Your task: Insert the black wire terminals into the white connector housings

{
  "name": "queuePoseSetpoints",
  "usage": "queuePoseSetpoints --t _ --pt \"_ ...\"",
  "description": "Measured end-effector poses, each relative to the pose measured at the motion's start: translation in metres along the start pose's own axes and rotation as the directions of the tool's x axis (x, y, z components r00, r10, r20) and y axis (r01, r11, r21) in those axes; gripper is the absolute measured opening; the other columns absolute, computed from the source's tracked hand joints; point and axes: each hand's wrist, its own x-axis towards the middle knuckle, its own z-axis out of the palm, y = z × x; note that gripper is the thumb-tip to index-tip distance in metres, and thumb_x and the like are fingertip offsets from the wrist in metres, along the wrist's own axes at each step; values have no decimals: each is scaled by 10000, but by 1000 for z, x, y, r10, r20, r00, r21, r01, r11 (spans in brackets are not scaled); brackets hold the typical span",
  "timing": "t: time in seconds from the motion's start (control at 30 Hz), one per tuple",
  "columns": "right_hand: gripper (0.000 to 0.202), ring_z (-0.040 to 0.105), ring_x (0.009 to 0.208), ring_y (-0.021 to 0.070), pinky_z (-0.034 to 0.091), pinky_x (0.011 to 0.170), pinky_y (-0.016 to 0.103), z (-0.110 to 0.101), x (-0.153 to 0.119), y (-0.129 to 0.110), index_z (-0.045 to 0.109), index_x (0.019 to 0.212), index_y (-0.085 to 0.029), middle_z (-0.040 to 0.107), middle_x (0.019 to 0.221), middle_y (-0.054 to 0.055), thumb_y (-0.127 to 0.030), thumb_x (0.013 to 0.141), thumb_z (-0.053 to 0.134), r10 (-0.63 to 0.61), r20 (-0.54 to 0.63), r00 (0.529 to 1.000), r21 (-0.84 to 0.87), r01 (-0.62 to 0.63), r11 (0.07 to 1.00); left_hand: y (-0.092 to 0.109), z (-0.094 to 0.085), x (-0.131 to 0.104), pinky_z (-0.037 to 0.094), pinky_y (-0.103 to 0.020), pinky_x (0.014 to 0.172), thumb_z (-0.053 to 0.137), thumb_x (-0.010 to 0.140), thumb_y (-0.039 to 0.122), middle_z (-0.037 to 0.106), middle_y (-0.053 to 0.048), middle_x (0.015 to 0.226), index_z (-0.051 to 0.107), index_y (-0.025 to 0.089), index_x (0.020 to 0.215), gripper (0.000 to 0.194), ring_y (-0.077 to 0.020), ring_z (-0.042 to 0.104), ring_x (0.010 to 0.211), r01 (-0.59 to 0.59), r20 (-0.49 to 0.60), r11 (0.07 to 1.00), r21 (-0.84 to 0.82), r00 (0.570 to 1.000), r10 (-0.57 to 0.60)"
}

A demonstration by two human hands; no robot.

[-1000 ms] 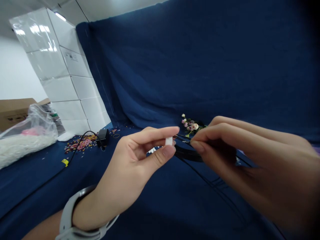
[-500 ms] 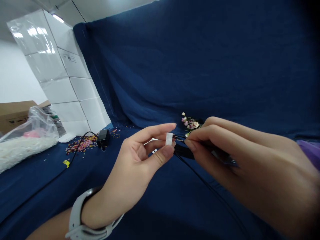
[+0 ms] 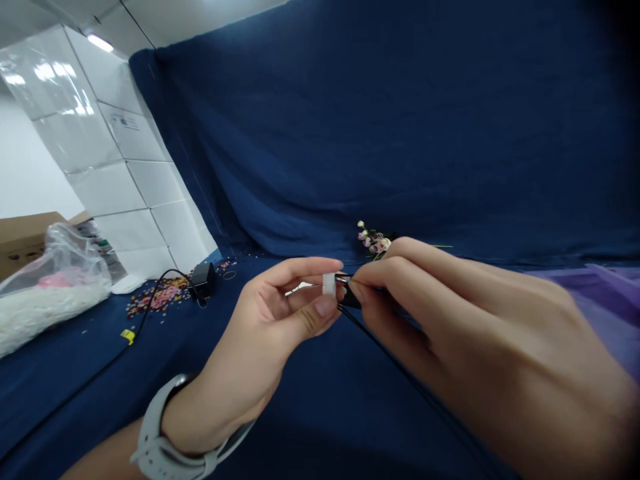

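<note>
My left hand (image 3: 273, 327) pinches a small white connector (image 3: 329, 284) between thumb and fingers, up in front of me above the blue cloth (image 3: 310, 413). Close on its right, my right hand (image 3: 480, 327) grips thin black wires (image 3: 343, 277) between thumb and forefinger; my other fingers' hold is hidden. Dark cables (image 3: 383, 347) trail below. Beyond lie artificial flowers (image 3: 375, 241) and, leftward, a black adapter (image 3: 203, 279) beside scattered colourful bits (image 3: 159, 297).

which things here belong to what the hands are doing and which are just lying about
In use:
- small white piece, in the left hand
- thin black wires, pinched in the right hand

Seemingly just lying about:
- flowers
- clear bag
- colourful bits
- black box
- purple fabric
</note>
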Motion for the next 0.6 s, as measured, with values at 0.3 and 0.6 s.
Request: queuePoseSetpoints --t 0.3,0.6 --pt "208 462 491 148 277 396 315 -1 9 -8 595 695 -160 533 684 49 -173 868 479 -186 15 983 -113 186 976 -1 -1 2 522 -110 762 737 776 164 709 43 842 733 260 919 173 -57 642 811 -70 34 994 89 997 67" --pt "201 461 521 124 318 425 292 4 9 -3 603 707 -134 512 679 37 -95 856 473 -250 11 968 -65 250 966 -1 -3 1 535 -77 745 731 771 159 718 74 864 754 332 917 228 -49 661 800 -280 15 848 450 952 306"
